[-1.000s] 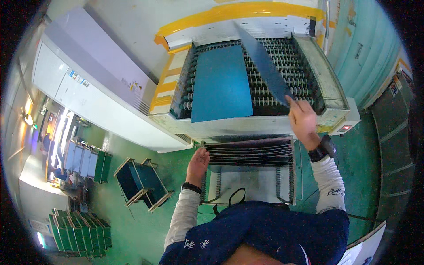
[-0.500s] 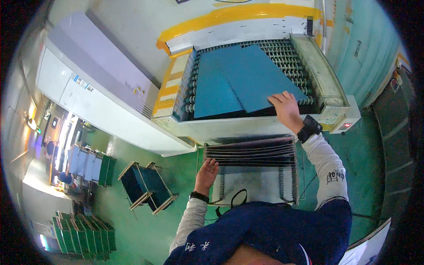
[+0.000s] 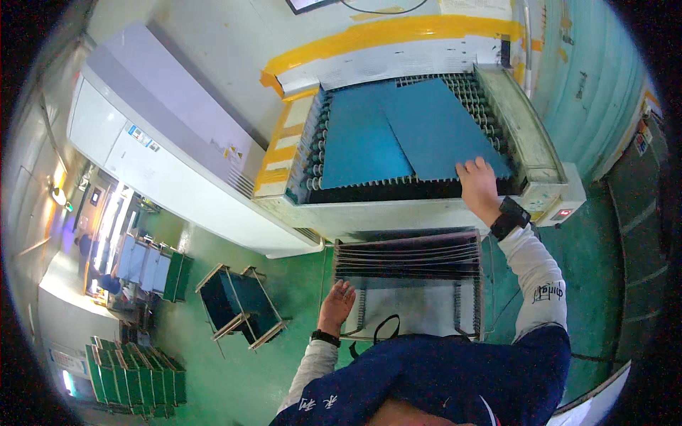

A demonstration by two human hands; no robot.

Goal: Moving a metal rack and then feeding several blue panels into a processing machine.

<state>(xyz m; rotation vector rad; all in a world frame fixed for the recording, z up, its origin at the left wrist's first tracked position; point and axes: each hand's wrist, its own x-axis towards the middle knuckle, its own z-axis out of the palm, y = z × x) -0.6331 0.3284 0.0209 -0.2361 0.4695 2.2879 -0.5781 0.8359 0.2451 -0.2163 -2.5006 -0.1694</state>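
Observation:
My right hand (image 3: pixel 479 190) is at the near edge of a flat blue panel (image 3: pixel 444 128), its fingers over the top and the thumb hidden. This panel lies askew on a bed of rollers (image 3: pixel 486 117), against or slightly over a second blue panel (image 3: pixel 362 138) on its left; which I cannot tell. My left hand (image 3: pixel 337 305) is held low, palm partly up, fingers loosely bent and apart, with nothing in it. It is beside the left side of a rack (image 3: pixel 419 302) in front of me, where several thin dark panels (image 3: pixel 408 259) stand in a row.
The roller machine has a pale right side wall (image 3: pixel 527 128) and a small control box (image 3: pixel 568 197). A long white cabinet (image 3: pixel 170 170) stands left. On the green floor (image 3: pixel 284 268) are another rack (image 3: pixel 241 302) with dark panels and several green-panelled racks (image 3: pixel 135 376).
Both blue panels lie slightly farther from the machine's front edge. My right hand stays at the near edge of the right panel. The left hand has dropped slightly from the rack's panels.

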